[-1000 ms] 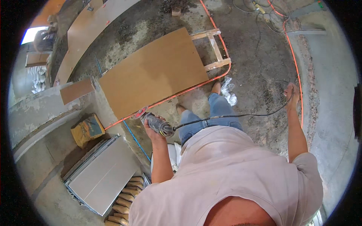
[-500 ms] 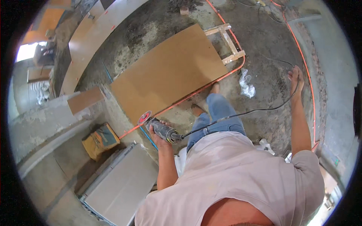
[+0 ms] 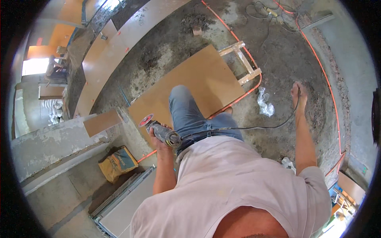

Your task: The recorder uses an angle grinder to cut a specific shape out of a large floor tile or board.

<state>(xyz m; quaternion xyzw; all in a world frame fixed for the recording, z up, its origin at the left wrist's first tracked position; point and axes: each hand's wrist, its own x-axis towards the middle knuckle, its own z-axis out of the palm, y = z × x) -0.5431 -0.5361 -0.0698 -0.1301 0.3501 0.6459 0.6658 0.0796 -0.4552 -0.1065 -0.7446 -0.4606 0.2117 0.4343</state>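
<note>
My left hand (image 3: 157, 142) is closed around a dark, dusty angle grinder (image 3: 165, 134) with a red disc (image 3: 146, 120), held beside my waist. Out to the right, my right hand (image 3: 299, 94) is closed on the black power cable (image 3: 258, 127), which runs across my jeans to the grinder's rear. My raised left knee is over a brown board (image 3: 204, 73) on the floor. Beside that board are a timber frame (image 3: 245, 60), an orange conduit (image 3: 329, 87) along the right and crumpled clear plastic (image 3: 265, 102).
A long curved panel (image 3: 115, 47) spans the upper left. A low concrete wall (image 3: 47, 146), a yellow sack (image 3: 115, 164) and stacked grey boards (image 3: 123, 206) lie lower left. Another person (image 3: 52, 67) crouches at the far left. Tangled cords (image 3: 270, 14) lie at the top right.
My left leg has risen forward over the brown board. The view has shifted, so surroundings sit lower in the picture. Both hands keep their hold on the grinder and cable.
</note>
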